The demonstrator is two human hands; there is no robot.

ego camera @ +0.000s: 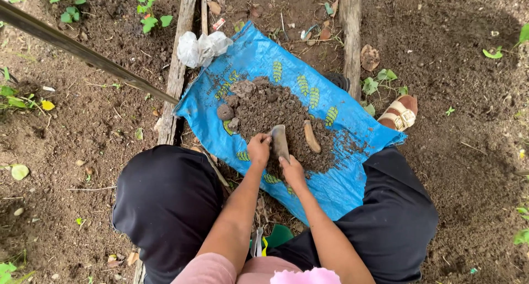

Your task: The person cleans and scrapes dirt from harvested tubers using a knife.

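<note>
Soil (pixel 270 116) lies heaped in the middle of a blue sack (pixel 341 185) spread flat on the ground. At the near edge of the heap a flat grey blade (pixel 280 142) stands tilted, its tip in the dirt. The left hand (pixel 258 149) is closed on the blade's left side near the top, fingers curled against it. The right hand (pixel 292 171) is clamped round the lower end of the blade, just below the left hand and close to touching it. A brown curved piece (pixel 312 136) rests on the soil just right of the blade. Clods (pixel 225 112) sit at the heap's left rim. A crumpled clear bag (pixel 203 47) lies at the sack's far corner beside a wooden plank (pixel 179 69). A sandalled foot (pixel 399 113) rests by the sack's right edge.
</note>
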